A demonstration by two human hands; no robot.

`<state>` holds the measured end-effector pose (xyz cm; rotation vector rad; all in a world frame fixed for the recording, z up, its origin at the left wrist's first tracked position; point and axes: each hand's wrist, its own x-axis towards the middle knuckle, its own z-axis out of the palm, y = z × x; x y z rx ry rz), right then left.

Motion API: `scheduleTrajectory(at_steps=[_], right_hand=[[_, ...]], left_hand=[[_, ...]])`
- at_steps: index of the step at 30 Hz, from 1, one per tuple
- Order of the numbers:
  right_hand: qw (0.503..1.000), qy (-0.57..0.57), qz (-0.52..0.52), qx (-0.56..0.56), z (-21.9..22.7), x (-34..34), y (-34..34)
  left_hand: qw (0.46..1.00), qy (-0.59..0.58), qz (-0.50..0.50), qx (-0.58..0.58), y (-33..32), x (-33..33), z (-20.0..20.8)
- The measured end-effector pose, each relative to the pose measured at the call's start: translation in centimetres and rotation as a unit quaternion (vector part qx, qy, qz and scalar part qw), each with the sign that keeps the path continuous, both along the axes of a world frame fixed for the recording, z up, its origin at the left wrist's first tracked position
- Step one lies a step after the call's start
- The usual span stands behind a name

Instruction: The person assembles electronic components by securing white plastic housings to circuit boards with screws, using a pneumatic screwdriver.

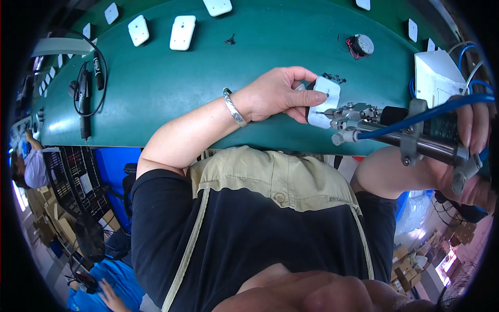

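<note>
My left hand [278,96] reaches across the green table and grips a white rounded plate [328,89] with a dark part behind it, thumb on the plate's face. The jaw-like metal nose of a screw-feeding power screwdriver [429,144], with a blue hose, meets the plate's lower face. At the right rim my right hand [472,125] is closed around the rear of that screwdriver, partly hidden by the tool. Small black screws [334,78] lie just beyond the plate. Whether a screw sits at the tool's tip cannot be made out.
A small round motor with red wires [362,46] lies at the back right, near a white bin [439,75]. More white plates [183,33] are spread at the back. Another screwdriver [84,101] with a looped cable lies left. Other people [106,283] are at lower left.
</note>
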<state>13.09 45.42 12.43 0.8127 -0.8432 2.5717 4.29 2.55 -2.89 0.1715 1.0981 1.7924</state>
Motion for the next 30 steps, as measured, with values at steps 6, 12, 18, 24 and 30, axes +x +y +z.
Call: scheduleTrajectory(at_steps=[6,12,18,24,30], right_hand=[[0.997,0.071,-0.007,-0.014,-0.5,-2.7,-21.7],[0.983,-0.015,-0.029,0.179,0.1,-1.5,-20.7],[0.983,0.002,-0.099,0.153,-0.8,-3.1,-20.3],[0.976,0.059,-0.111,0.18,-0.8,-3.9,-20.6],[0.977,0.022,-0.094,0.191,-1.8,-4.2,-18.4]], left_hand=[[0.996,0.05,0.065,0.037,-0.8,-2.1,-1.4],[0.985,0.11,0.129,0.007,-0.5,-2.2,-1.6],[0.857,0.385,0.284,-0.191,-3.0,-13.9,2.6],[0.855,0.331,0.13,-0.376,-1.9,-25.5,-0.1],[0.431,0.617,0.067,-0.655,-1.9,-25.8,2.1]])
